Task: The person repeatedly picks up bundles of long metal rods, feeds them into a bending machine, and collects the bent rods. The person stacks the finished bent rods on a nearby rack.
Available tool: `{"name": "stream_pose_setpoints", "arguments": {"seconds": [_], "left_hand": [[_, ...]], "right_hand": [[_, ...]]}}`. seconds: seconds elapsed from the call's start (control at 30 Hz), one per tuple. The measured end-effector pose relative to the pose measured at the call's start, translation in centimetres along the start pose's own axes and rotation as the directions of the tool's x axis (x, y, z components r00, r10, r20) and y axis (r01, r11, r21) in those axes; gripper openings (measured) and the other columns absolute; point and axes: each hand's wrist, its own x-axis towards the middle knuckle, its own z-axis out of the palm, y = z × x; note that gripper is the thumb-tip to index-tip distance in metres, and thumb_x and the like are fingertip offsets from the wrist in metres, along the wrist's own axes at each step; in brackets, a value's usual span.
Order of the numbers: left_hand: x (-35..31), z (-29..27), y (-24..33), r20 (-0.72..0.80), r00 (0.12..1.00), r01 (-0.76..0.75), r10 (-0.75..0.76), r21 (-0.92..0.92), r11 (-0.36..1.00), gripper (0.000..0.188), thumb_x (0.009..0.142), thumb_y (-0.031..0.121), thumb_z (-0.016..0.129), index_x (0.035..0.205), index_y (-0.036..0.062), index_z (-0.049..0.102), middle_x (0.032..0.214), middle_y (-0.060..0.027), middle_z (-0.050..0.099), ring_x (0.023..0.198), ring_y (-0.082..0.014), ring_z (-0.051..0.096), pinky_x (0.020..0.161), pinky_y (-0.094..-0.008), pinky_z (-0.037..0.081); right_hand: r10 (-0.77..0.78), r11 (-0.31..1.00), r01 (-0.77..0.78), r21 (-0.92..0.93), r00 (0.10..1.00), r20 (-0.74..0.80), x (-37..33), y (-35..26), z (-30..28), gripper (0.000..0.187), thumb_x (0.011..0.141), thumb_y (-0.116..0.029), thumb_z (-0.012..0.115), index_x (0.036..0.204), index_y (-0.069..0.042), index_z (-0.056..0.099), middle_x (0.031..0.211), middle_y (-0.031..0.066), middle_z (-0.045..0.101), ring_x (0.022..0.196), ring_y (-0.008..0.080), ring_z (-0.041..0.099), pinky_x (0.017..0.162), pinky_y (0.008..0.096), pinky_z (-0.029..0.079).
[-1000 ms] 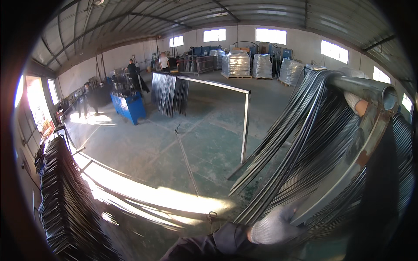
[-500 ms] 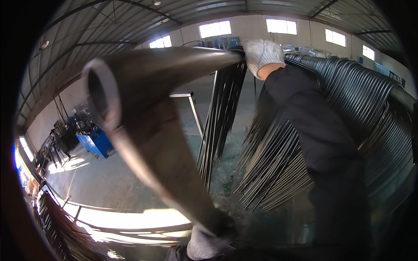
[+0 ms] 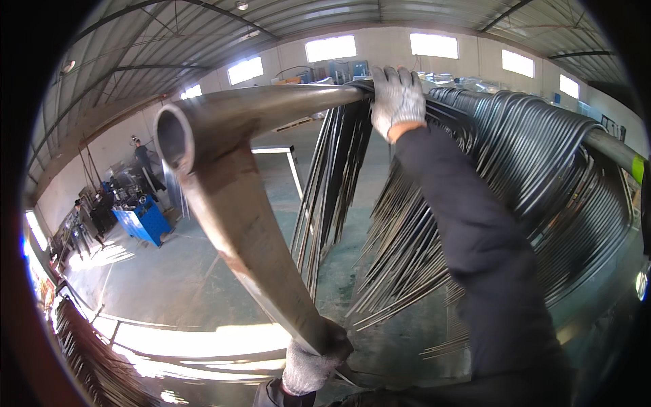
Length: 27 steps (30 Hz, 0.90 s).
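Slender rods (image 3: 536, 146) drape over round pipe (image 3: 271, 104) — knit-gloved right hand (image 3: 399, 100) spread against them, left hand (image 3: 305, 368) clasping flat metal post (image 3: 247, 227).

Right hand (image 3: 399, 102) reaches high; left hand (image 3: 306, 367) grips low.

**Left of You and Ahead**

To your left stands a blue machine (image 3: 150, 227), with one co-worker (image 3: 144, 159) in dark clothes beyond it and another person (image 3: 83, 216) farther left. Ahead of you, bright windows (image 3: 434, 45) line the pale wall (image 3: 376, 47) beneath a ribbed metal roof (image 3: 325, 15). Sunlight (image 3: 224, 339) lies across the grey-green floor (image 3: 196, 278) at your lower left.
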Motion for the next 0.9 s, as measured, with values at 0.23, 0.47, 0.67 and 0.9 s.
{"name": "stream_pose_setpoints", "arguments": {"seconds": [0.23,0.47,0.67,0.9], "left_hand": [[-0.7,-1.2,0.1,0.122,0.992,0.052,-0.029,-0.185,0.981,0.028,0.089,-0.002,0.084,0.115,0.0030,0.072,0.097,-0.0046,0.074,0.087,-0.0158,0.072,0.080,-0.0338,0.060],[-1.7,-1.1,-7.9,0.262,0.958,-0.118,0.118,-0.015,0.993,0.019,0.095,-0.005,0.077,0.112,0.0023,0.070,0.097,-0.0075,0.075,0.087,-0.0189,0.073,0.082,-0.0360,0.060],[-5.9,-1.2,-21.9,0.228,0.971,0.030,-0.076,0.199,0.980,0.018,0.101,0.010,0.079,0.114,-0.0019,0.074,0.106,-0.0122,0.077,0.097,-0.0232,0.072,0.091,-0.0400,0.058],[-11.3,-2.7,-36.2,0.467,0.873,-0.168,-0.138,0.555,0.815,0.039,0.095,0.023,0.080,0.116,-0.0085,0.072,0.110,-0.0232,0.077,0.101,-0.0392,0.073,0.093,-0.0489,0.058]], "right_hand": [[0.172,0.912,-0.176,0.370,0.984,0.043,-23.5,-5.3,-8.6,0.071,0.098,-0.019,0.079,0.162,-0.001,0.055,0.164,0.0297,0.056,0.154,0.0481,0.050,0.129,0.0595,0.040],[0.126,0.765,-0.611,0.204,0.453,0.883,-64.3,-8.2,-28.0,0.041,0.107,-0.035,0.067,0.142,-0.013,0.074,0.130,0.0149,0.078,0.126,0.0391,0.071,0.108,0.0510,0.057],[0.683,0.387,-0.112,-0.915,-0.632,0.366,-103.9,-11.5,-61.4,0.043,0.107,-0.048,0.069,0.132,-0.017,0.085,0.139,0.0142,0.081,0.135,0.0343,0.075,0.109,0.0473,0.061],[0.686,-0.251,-0.228,-0.941,-0.727,-0.006,-108.6,-21.9,-80.2,0.028,0.106,-0.029,0.071,0.124,-0.014,0.087,0.129,0.0109,0.085,0.120,0.0302,0.081,0.101,0.0454,0.064]]}}
